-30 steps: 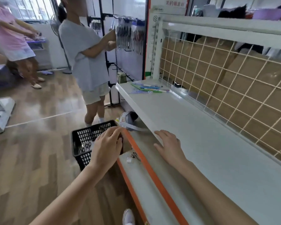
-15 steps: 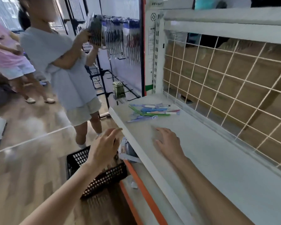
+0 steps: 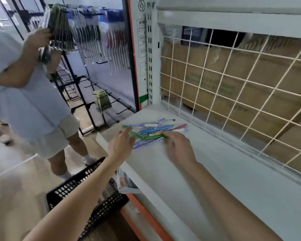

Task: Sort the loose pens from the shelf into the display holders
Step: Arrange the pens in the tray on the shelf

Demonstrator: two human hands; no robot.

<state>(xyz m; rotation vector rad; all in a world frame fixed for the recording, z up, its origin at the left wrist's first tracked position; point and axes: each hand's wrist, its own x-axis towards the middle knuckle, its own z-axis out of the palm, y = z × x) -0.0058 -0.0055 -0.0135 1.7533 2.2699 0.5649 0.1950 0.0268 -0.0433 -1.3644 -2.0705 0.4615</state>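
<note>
Your hands reach over a white shelf (image 3: pixel 207 171) in a shop. Colorful pens (image 3: pixel 153 130) lie piled between your left hand (image 3: pixel 121 145) and right hand (image 3: pixel 180 147); both have fingers spread, holding nothing.

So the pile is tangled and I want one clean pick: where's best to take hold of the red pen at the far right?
Probably pinch the red pen mid-barrel from above: it lies flat on the shelf, at the pile's edge, its right end clear of the other pens.

**Count on and around the shelf**

Two hands reach in: one left hand (image 3: pixel 121 145), one right hand (image 3: pixel 179 147). One shelf (image 3: pixel 215 180) carries one loose heap of pens (image 3: pixel 151 130), roughly ten, overlapping too much to count exactly. One black basket (image 3: pixel 87 197) below. One other person (image 3: pixel 24 94).
</note>
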